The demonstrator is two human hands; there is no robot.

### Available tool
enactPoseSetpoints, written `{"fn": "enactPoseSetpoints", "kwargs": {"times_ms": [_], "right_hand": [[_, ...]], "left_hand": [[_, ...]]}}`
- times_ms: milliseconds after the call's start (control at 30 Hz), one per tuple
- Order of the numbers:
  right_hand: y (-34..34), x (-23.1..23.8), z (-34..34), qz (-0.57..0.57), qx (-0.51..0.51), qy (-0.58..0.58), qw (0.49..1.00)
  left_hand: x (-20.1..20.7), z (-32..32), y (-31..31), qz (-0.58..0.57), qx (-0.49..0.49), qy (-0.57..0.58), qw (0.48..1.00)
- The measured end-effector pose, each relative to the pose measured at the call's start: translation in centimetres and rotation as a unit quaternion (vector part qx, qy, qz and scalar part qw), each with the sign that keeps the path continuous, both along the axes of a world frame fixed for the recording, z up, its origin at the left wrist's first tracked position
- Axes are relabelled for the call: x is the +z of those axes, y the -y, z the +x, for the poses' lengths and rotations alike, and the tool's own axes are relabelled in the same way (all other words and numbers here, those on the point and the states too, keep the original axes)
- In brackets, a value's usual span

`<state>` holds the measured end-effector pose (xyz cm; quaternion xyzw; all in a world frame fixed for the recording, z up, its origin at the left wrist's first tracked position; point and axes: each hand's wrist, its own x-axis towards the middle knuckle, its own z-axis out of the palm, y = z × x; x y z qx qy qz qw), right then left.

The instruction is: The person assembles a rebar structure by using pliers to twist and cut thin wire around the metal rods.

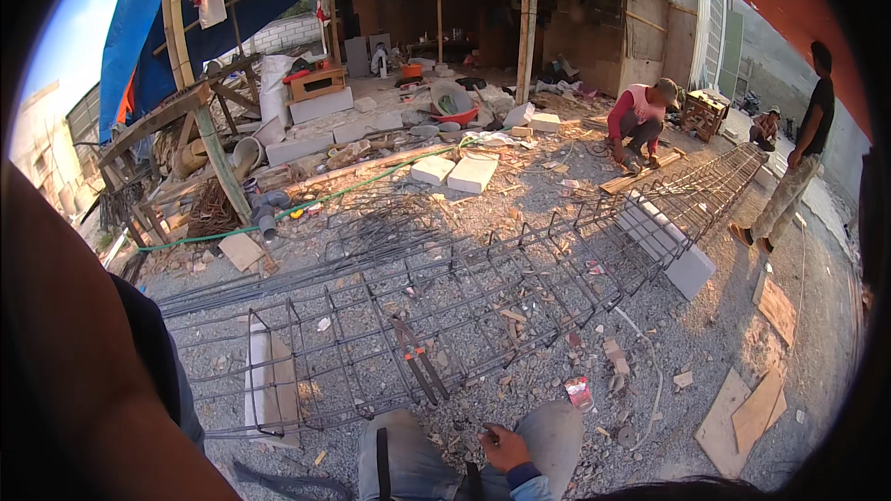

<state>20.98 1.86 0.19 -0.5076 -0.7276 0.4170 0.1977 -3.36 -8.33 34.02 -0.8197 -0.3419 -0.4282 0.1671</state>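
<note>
My right hand (506, 448), in a blue cuff, is closed above my knees, its fingers curled round something small and dark that I cannot make out. My left hand is not in view. In front of my knees lies a long rebar cage (464, 264) of tied bars and stirrups, running away to the far right. Long-handled pliers (419, 360) with dark handles and orange marks rest on the cage's near side, ahead of my right hand. Pale blocks hold the cage up: one block (269, 385) at the near left, another stack (664, 246) farther right.
Someone's bare arm (74, 353) fills the left edge close by. A person in red sleeves (640, 116) crouches beyond the cage; another person (807, 148) stands at far right. Loose bars (251, 288), a green hose (371, 187) and plywood pieces (729, 417) lie on the gravel.
</note>
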Motion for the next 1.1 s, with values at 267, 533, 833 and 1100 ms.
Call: {"fn": "enactPoseSetpoints", "kwargs": {"times_ms": [267, 533, 833, 1100], "right_hand": [[-0.5, 1.6, -1.0, -0.003, -0.002, -0.017, 1.0], [-0.9, 0.8, 0.1, -0.039, -0.017, -0.014, 0.999], [-0.9, 0.0, -0.5, -0.038, -0.019, -0.015, 0.999], [-0.9, -0.4, 0.5, -0.007, -0.018, 0.012, 1.0]], "left_hand": [[0.1, -1.2, -0.8, 0.01, 0.005, -0.002, 1.0], [0.6, -0.7, -0.6, 0.086, -0.011, 0.012, 0.996], [1.4, -1.7, -0.9, 0.171, -0.042, 0.039, 0.984], [-9.4, -1.7, -1.5, -0.06, 0.0, 0.093, 0.994]]}}
